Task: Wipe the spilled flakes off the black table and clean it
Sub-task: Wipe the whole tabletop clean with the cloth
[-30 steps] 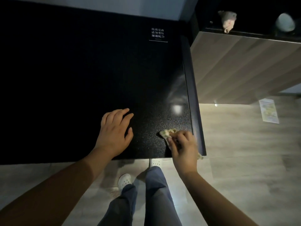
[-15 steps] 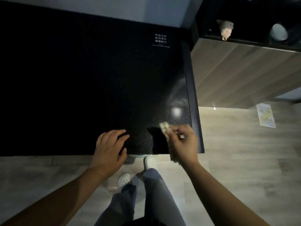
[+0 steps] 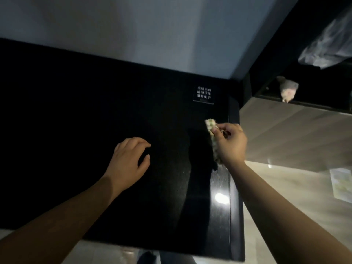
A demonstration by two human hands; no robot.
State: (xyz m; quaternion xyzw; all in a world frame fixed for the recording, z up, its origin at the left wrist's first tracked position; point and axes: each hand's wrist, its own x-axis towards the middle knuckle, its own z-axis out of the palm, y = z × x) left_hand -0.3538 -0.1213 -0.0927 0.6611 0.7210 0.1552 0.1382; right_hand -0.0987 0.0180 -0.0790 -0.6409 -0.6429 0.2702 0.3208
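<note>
Black table [image 3: 95, 130] fills the room's corner. Her left hand [image 3: 127, 162] lies open on it, palm down. Her right hand [image 3: 228, 144] pinches a checked cloth [image 3: 212, 130] above the table's right edge.

Dim scene; the black table [image 3: 95, 130] swallows nearly all detail. A small glare spot [image 3: 221, 198] shines near its right edge. Far right corner is motion-blurred, edges bowed.

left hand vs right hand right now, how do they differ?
The left hand is empty, palm down with fingers curled over the black table; the right hand pinches a checked cloth. The left hand sits mid-table; the right hand is by the table's right edge. Both are bare, backs to the camera.
</note>
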